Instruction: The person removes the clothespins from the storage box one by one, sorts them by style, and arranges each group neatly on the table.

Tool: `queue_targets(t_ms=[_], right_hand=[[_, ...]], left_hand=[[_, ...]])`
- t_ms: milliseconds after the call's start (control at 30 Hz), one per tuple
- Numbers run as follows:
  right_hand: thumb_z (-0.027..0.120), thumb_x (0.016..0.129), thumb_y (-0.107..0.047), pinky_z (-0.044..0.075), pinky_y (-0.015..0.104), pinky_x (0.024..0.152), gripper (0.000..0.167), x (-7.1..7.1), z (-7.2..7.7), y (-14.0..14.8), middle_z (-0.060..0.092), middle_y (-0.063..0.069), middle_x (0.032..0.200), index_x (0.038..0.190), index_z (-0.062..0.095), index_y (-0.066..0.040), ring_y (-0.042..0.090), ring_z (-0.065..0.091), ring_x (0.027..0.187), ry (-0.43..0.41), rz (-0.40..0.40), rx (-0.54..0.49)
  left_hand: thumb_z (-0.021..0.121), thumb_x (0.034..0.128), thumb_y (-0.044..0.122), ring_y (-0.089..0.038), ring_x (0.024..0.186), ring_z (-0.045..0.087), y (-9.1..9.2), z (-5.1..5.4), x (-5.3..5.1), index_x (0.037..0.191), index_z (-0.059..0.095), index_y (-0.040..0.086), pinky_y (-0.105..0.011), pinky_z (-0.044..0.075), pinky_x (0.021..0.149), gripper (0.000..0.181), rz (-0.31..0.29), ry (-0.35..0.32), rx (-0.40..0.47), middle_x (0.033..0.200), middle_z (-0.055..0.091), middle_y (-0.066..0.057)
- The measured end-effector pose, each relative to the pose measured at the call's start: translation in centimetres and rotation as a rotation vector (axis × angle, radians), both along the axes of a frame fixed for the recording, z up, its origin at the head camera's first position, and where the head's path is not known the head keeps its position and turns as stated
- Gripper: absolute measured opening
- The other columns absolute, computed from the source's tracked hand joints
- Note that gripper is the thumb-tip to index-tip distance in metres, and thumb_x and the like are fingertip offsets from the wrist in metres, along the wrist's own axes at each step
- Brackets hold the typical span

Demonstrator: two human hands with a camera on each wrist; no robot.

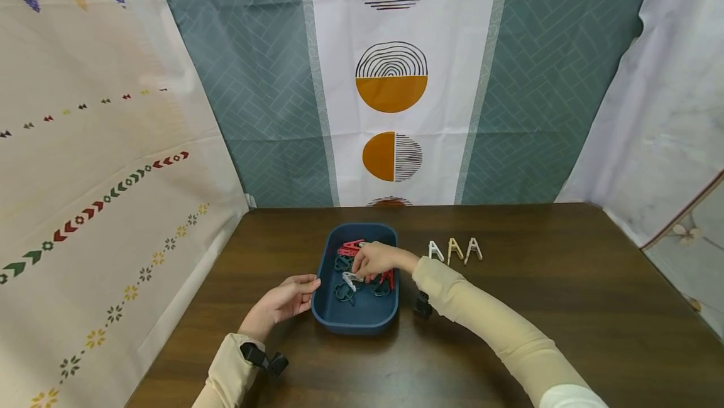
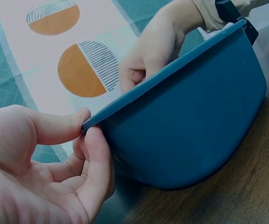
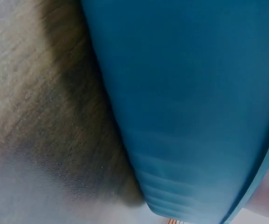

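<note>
A blue bin (image 1: pixel 355 326) holds red, white and dark green clips. My left hand (image 1: pixel 287 298) pinches the bin's left rim between thumb and fingers; the left wrist view shows this left hand (image 2: pixel 45 163) on the rim of the bin (image 2: pixel 185 112) close up. My right hand (image 1: pixel 376 260) reaches down inside the bin, its bent fingers on a white clip (image 1: pixel 349 280). In the left wrist view the rim hides the fingertips of the right hand (image 2: pixel 153 51). The bin's outer wall (image 3: pixel 185 93) fills much of the right wrist view.
Three clips stand in a row right of the bin: a white one (image 1: pixel 435 251), a tan one (image 1: pixel 454 249) and a pale one (image 1: pixel 473 249). The brown table (image 1: pixel 565 282) meets a patterned cloth (image 1: pixel 271 81) at its back edge.
</note>
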State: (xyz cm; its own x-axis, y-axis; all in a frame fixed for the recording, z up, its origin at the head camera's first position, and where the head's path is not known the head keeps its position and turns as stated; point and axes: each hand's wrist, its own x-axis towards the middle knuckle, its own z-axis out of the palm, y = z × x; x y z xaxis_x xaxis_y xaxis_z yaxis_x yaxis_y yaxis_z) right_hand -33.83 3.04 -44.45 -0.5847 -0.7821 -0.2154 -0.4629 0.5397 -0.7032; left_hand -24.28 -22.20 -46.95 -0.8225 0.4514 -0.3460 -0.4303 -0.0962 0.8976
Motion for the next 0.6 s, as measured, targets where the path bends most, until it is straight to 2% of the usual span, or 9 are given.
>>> queue_targets(t_ms=[133, 233, 333, 467, 600], right_hand=[[0.071, 0.087, -0.009, 0.055, 0.025, 0.079, 0.029, -0.1, -0.2, 0.0, 0.073, 0.009, 0.102, 0.115, 0.067, -0.005, 0.015, 0.068, 0.089, -0.022, 0.058, 0.028], [0.078, 0.080, -0.008, 0.053, 0.029, 0.090, 0.049, 0.1, -0.4, -0.3, 0.067, 0.009, 0.121, 0.126, 0.061, -0.008, 0.019, 0.065, 0.107, -0.001, 0.059, 0.059], [0.081, 0.076, -0.005, 0.052, 0.033, 0.094, 0.066, 0.1, -0.5, -0.8, 0.060, 0.009, 0.131, 0.135, 0.053, -0.010, 0.023, 0.061, 0.113, 0.021, 0.072, 0.072], [0.082, 0.074, -0.002, 0.052, 0.029, 0.092, 0.073, -0.1, -0.9, -1.2, 0.057, 0.008, 0.135, 0.138, 0.049, -0.012, 0.021, 0.058, 0.116, 0.035, 0.100, 0.059], [0.081, 0.075, -0.002, 0.053, 0.023, 0.082, 0.075, -0.2, -1.2, -1.5, 0.054, 0.005, 0.137, 0.140, 0.047, -0.015, 0.017, 0.060, 0.111, 0.018, 0.109, 0.067]], left_hand=[[0.043, 0.1031, 0.011, -0.004, 0.076, 0.063, -0.1, -0.1, 0.1, 0.125, 0.040, -0.004, -0.019, 0.055, 0.073, 0.027, -0.008, -0.007, 0.003, 0.085, 0.065, 0.006], [0.041, 0.1035, 0.011, -0.003, 0.078, 0.064, -0.2, -0.2, 0.1, 0.128, 0.038, -0.005, -0.019, 0.055, 0.075, 0.030, -0.022, -0.007, 0.012, 0.087, 0.066, 0.005], [0.041, 0.1037, 0.011, -0.003, 0.077, 0.064, -0.3, -0.2, 0.1, 0.126, 0.040, -0.004, -0.019, 0.055, 0.075, 0.027, -0.029, 0.002, 0.018, 0.086, 0.065, 0.006], [0.042, 0.1033, 0.011, -0.002, 0.077, 0.064, -0.2, -0.1, -0.1, 0.125, 0.040, -0.003, -0.019, 0.055, 0.074, 0.026, -0.026, 0.000, 0.023, 0.086, 0.065, 0.007], [0.044, 0.1027, 0.012, -0.002, 0.077, 0.064, -0.2, -0.1, -0.1, 0.127, 0.038, -0.003, -0.018, 0.055, 0.074, 0.029, -0.023, -0.006, 0.024, 0.086, 0.065, 0.006]])
